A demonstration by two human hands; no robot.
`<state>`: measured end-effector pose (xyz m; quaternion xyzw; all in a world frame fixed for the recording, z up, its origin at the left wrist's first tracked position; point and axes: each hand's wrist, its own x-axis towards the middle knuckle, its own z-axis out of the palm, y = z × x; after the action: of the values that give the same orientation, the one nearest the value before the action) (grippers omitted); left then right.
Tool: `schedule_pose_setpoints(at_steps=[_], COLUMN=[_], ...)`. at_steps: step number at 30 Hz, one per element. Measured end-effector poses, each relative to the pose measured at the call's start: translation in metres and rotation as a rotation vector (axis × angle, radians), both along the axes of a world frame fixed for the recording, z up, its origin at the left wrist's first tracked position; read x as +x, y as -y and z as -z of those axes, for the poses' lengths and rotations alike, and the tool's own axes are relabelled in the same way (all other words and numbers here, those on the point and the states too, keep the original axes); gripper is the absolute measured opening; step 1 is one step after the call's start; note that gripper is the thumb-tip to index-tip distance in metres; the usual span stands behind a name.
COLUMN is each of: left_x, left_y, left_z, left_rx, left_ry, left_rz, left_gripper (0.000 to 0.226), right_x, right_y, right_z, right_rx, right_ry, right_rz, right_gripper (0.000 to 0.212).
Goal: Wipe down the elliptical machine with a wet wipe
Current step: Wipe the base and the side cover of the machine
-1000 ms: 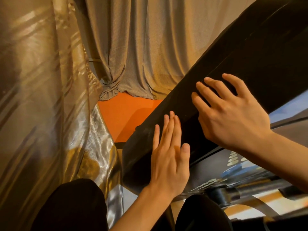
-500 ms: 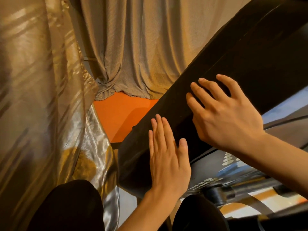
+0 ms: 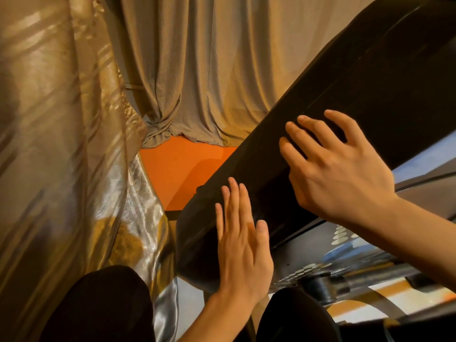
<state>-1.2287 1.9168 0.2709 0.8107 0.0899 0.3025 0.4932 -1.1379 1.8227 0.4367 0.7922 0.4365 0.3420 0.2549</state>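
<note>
The elliptical machine's long black housing slants from the upper right down to the lower middle of the head view. My left hand lies flat on its lower end with straight fingers pointing up. My right hand rests higher on the housing, fingers spread and slightly bent over the black surface. No wet wipe shows in either hand; anything under the palms is hidden.
A shiny gold curtain hangs close on the left and a beige curtain behind. An orange floor patch lies beyond the housing. My dark knees are at the bottom, with the machine's side panel with pale dots to their right.
My left hand has slid a little down and left along the housing. My right hand stays spread on the black surface, nearly in the same place.
</note>
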Motion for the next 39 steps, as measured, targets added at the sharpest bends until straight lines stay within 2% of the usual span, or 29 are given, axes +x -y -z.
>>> schedule_pose_setpoints(at_steps=[6,14,19,22,24,28,30,36,39], left_x=[0.024,-0.002,0.002,0.012,0.011,-0.006,-0.007,0.018,0.019], left_y=[-0.006,-0.016,-0.008,0.002,-0.001,-0.023,-0.030,-0.016,-0.022], left_z=[-0.048,0.030,0.005,-0.018,-0.011,0.039,0.050,-0.003,0.009], left_rx=[0.136,0.175,0.186,0.334,0.380,0.324,0.283,0.259,0.212], left_ry=[0.102,-0.125,-0.091,-0.063,-0.125,-0.298,-0.323,-0.080,-0.043], left_rz=[0.185,-0.144,-0.103,-0.090,-0.136,-0.233,-0.259,-0.122,-0.119], left_gripper=[0.075,0.080,0.083,0.084,0.082,0.084,0.087,0.084,0.078], right_x=[-0.001,-0.001,-0.002,-0.003,-0.002,-0.002,-0.003,-0.003,-0.003], right_y=[-0.002,-0.002,-0.001,-0.003,-0.002,-0.002,-0.002,-0.003,-0.003], right_z=[-0.001,0.000,0.000,0.000,0.001,0.001,0.001,0.003,0.003], right_rx=[-0.026,-0.038,-0.045,-0.044,-0.053,-0.044,-0.039,-0.039,-0.037], right_ry=[-0.011,0.000,-0.001,0.000,0.002,0.016,0.021,0.020,0.017], right_rz=[0.035,0.038,0.033,0.024,0.025,0.024,0.022,0.024,0.019], right_gripper=[0.055,0.053,0.053,0.053,0.054,0.053,0.052,0.053,0.052])
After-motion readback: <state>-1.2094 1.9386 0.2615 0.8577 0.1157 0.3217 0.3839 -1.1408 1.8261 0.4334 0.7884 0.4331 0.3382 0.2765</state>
